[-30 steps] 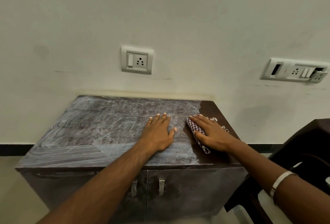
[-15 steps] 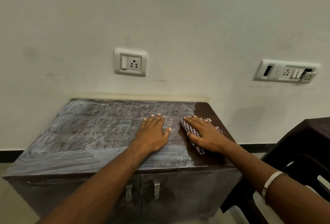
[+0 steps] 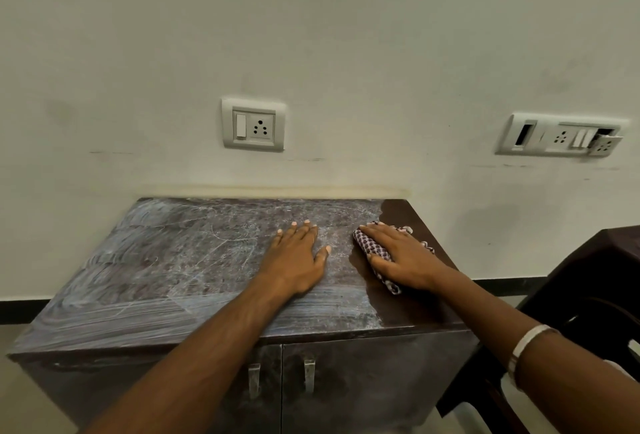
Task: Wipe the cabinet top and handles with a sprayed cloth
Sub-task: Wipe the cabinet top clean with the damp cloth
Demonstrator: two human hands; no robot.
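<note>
Right of centre in the frame, the right hand [image 3: 403, 258] presses the checked cloth [image 3: 375, 257] flat with straight fingers on the cabinet top [image 3: 180, 260], whose dusty stretch runs leftward past the left hand [image 3: 298, 260], resting with fingers released.

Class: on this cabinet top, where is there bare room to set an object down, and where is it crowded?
Free: the cabinet top from its left edge to the left hand, wall to front edge. Crowded: the right end, where the right hand presses the cloth, leaving only narrow strips.
</note>
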